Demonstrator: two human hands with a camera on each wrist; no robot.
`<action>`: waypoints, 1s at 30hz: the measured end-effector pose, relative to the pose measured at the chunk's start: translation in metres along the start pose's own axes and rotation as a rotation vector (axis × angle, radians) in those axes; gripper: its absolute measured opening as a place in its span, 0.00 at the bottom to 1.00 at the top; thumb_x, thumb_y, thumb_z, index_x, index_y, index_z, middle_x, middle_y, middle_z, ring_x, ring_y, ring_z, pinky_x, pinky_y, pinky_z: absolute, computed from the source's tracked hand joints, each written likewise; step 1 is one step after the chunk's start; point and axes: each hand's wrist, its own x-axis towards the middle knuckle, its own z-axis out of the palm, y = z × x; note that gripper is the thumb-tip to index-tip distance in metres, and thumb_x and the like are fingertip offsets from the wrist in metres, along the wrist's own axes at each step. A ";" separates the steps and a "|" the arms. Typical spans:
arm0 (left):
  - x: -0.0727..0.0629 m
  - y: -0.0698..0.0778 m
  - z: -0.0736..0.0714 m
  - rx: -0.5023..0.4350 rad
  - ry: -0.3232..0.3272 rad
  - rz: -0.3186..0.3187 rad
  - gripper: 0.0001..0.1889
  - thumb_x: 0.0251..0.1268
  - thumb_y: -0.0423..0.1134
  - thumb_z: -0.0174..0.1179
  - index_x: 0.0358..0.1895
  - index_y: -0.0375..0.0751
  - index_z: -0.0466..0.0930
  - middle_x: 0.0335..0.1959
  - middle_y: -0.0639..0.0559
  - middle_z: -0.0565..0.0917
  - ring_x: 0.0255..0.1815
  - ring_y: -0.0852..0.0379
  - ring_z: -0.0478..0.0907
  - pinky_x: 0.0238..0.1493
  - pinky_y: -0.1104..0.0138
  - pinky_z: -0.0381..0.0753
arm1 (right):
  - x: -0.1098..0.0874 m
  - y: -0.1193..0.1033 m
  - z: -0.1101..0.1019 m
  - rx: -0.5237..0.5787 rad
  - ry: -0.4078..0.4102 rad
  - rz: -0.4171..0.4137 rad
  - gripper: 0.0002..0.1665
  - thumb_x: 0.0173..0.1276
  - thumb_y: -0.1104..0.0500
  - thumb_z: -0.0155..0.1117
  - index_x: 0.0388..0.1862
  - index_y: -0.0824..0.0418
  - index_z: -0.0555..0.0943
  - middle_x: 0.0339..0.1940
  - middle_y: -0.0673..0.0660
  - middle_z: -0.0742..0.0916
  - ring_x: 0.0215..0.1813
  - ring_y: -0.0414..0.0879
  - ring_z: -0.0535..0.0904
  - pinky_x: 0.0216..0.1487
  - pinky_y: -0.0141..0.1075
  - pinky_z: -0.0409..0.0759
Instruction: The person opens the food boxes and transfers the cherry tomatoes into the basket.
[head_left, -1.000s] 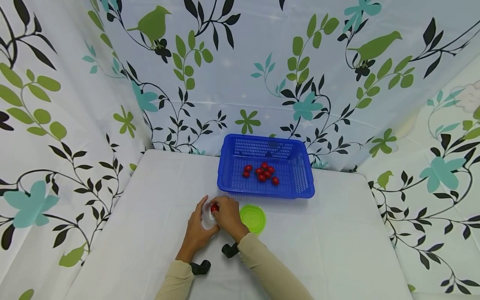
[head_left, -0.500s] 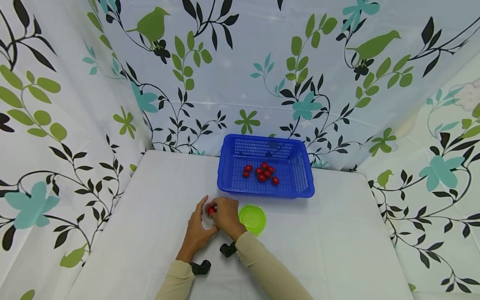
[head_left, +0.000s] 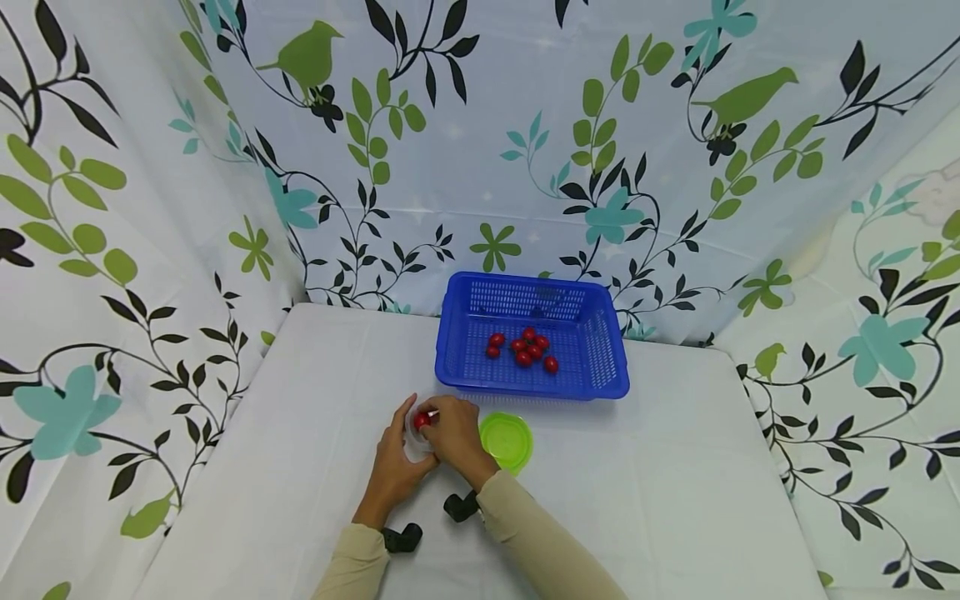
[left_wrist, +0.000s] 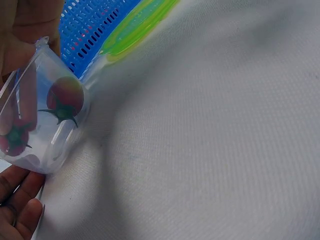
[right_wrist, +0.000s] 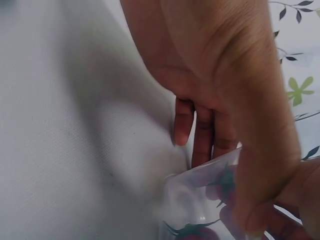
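Observation:
My left hand (head_left: 396,462) curls round a small clear plastic cup (left_wrist: 52,150), holding it on the white cloth. Through its wall in the left wrist view show red cherry tomatoes (left_wrist: 66,96) with green stems. My right hand (head_left: 457,433) reaches over the cup's mouth, thumb and fingers pinching a cherry tomato (head_left: 422,420) there. The right wrist view has the right thumb at the cup's opening, with tomatoes (right_wrist: 197,232) inside. Part of the pinched tomato is hidden behind the fingers.
Just right of the right hand lies a round bright green lid (head_left: 506,442). Behind it stands a blue slotted basket (head_left: 528,292) with several cherry tomatoes (head_left: 523,359) on its floor. Black wrist cameras (head_left: 402,538) sit on both wrists. A patterned curtain (head_left: 450,125) surrounds the table.
The right hand has shifted slightly left and brought the tomato lower into the cup's mouth. The left hand and the cup have barely moved.

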 end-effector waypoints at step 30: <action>0.010 0.004 0.004 -0.073 -0.009 -0.035 0.55 0.57 0.50 0.80 0.86 0.62 0.55 0.83 0.44 0.65 0.76 0.38 0.67 0.71 0.35 0.73 | -0.011 -0.016 -0.052 0.194 0.067 -0.039 0.22 0.66 0.64 0.79 0.59 0.53 0.90 0.54 0.52 0.92 0.57 0.46 0.88 0.60 0.42 0.87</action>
